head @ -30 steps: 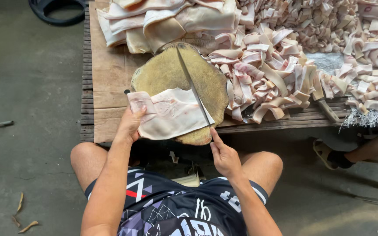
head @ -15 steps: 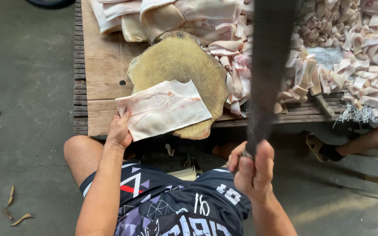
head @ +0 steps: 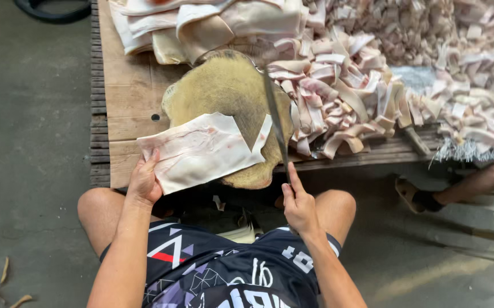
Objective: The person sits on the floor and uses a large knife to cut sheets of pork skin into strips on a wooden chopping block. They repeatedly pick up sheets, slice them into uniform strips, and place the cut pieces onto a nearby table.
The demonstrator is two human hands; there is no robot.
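A pale sheet of raw skin with fat [head: 198, 151] lies on a round, worn wooden chopping block [head: 224, 91]. My left hand [head: 144, 182] pins the sheet's near left edge. My right hand [head: 298, 205] grips the handle of a long cleaver [head: 274, 117]. Its blade is down on the block at the sheet's right end. A narrow strip [head: 263, 134] stands cut off next to the blade.
The block sits on a low wooden pallet table [head: 127, 91]. Large folded sheets [head: 213, 23] are stacked behind the block. A heap of cut strips [head: 372, 91] fills the right side. Another person's sandalled foot [head: 424, 199] rests at right. Grey concrete floor [head: 30, 142] lies to the left.
The cleaver was lifted high half a second ago and has now come down on the sheet's right end, cutting off a strip. My left hand stays on the sheet.
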